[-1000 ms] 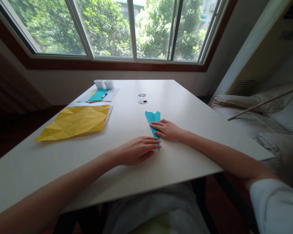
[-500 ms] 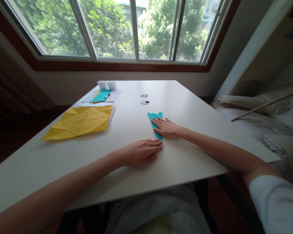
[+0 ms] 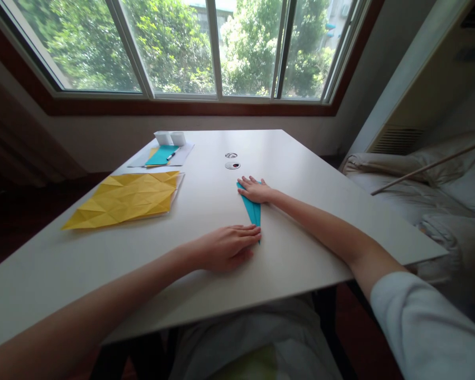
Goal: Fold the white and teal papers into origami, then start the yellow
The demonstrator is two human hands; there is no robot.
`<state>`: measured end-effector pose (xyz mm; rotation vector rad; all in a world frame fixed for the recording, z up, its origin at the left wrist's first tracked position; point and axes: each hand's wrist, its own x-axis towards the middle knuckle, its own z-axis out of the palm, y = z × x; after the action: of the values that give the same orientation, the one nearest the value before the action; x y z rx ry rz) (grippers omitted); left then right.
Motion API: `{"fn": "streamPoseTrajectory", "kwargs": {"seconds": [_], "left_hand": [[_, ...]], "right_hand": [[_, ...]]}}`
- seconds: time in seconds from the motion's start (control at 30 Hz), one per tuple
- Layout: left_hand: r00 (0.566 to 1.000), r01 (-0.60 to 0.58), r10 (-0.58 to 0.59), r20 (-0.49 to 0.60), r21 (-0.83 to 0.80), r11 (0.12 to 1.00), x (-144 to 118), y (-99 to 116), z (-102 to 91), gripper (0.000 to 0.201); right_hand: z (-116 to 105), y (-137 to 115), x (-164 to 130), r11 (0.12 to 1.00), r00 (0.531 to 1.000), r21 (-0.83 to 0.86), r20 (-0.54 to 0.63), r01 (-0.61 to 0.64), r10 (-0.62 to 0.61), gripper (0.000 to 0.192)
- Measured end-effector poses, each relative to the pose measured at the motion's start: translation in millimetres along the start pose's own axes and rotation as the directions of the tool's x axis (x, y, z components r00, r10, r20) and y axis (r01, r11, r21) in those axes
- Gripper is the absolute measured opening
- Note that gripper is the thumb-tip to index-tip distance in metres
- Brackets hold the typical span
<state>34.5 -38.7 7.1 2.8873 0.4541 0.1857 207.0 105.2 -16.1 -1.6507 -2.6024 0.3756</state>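
Pressing flat with both hands on the teal folded paper (image 3: 254,210), which lies on the white table (image 3: 301,248) a little right of centre, pointed end toward me and wide end toward the window. Left hand (image 3: 225,247): fingers together and nearly straight, palm down, fingertips resting on the near point of the paper, pinning it; nothing gripped. Right hand (image 3: 256,190): stretched well forward, fingers spread and flat over the far, wide end, covering most of that edge; also holding nothing, only bearing down. Judging by shape, the sheet is already several folds in: a long narrow wedge, layered, with a centre line running its length, edges looking crisp where visible between my hands. What seems left, as far as I can judge: firming the creases along the full length, and any further folds at the wide end, which my right hand hides, so I cannot tell its finish. Paper looks thin, matte, lying flush with no corner lifting. Elsewhere on the table, well apart to the left: a large yellow creased sheet (image 3: 123,199) spread open, and beyond it a teal sheet (image 3: 160,154) with a pen (image 3: 171,154) across it, near two small white containers (image 3: 170,138). Two round discs (image 3: 231,161) sit just beyond my right hand.
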Motion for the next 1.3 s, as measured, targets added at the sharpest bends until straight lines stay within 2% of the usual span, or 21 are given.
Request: {"fn": "streamPoseTrajectory", "kwargs": {"seconds": [0.2, 0.4, 0.53, 0.67, 0.83, 0.87, 0.93, 1.0, 1.13, 1.2, 1.3], "left_hand": [[0.999, -0.015, 0.015, -0.029, -0.024, 1.0, 0.9, 0.3, 0.6, 0.044], [1.0, -0.019, 0.019, -0.012, -0.003, 1.0, 3.7, 3.5, -3.9, 0.044], [0.999, -0.018, 0.018, -0.052, 0.006, 1.0, 3.3, 4.5, -4.7, 0.041], [0.998, -0.026, 0.028, -0.048, 0.042, 0.999, 0.3, 4.0, -8.1, 0.037], [0.999, -0.03, 0.033, -0.042, 0.083, 0.996, -3.9, 0.4, -11.7, 0.034], [0.999, -0.025, 0.029, -0.045, 0.087, 0.996, -4.2, 0.0, -12.1, 0.033], [0.998, -0.018, 0.023, -0.051, 0.096, 0.995, -4.5, 0.1, -13.0, 0.03], [0.998, -0.006, 0.012, -0.06, 0.108, 0.994, -4.5, 1.0, -14.7, 0.025], [0.995, 0.046, -0.032, -0.09, 0.152, 0.987, -5.8, -0.7, -19.3, 0.023], [0.994, 0.089, -0.071, -0.089, 0.221, 0.971, -8.1, -6.1, -21.4, 0.027], [0.985, 0.169, -0.145, -0.094, 0.347, 0.923, -13.6, -18.6, -23.6, 0.026]], "right_hand": [[2.0, 3.3, 18.0, 0.993, 0.991, 0.017, -0.061, -0.12, 0.121, 0.063], [-2.8, 7.2, 39.6, 0.958, 0.949, 0.071, -0.128, -0.28, 0.287, 0.075], [-4.7, 11.3, 47.6, 0.948, 0.941, 0.137, -0.14, -0.289, 0.307, 0.077], [-13.0, 14.5, 45.9, 0.949, 0.945, 0.189, -0.16, -0.254, 0.285, 0.066], [-30.0, 20.4, 21.8, 0.983, 0.938, 0.138, -0.308, -0.12, 0.158, 0.049], [-32.3, 21.7, 14.7, 0.993, 0.934, 0.099, -0.347, -0.058, 0.089, 0.047], [-34.8, 23.8, -1.0, 0.985, 0.881, -0.029, -0.443, 0.17, -0.165, 0.042], [-34.1, 24.8, -17.9, 0.93, 0.832, -0.054, -0.43, 0.364, -0.351, 0.036], [-24.7, 24.5, -50.6, 0.842, 0.767, -0.079, -0.374, 0.534, -0.522, 0.026], [-18.8, 23.5, -62.8, 0.824, 0.777, -0.089, -0.289, 0.56, -0.559, 0.026], [-13.8, 20.6, -72.8, 0.829, 0.798, -0.124, -0.227, 0.545, -0.558, 0.029]]}}
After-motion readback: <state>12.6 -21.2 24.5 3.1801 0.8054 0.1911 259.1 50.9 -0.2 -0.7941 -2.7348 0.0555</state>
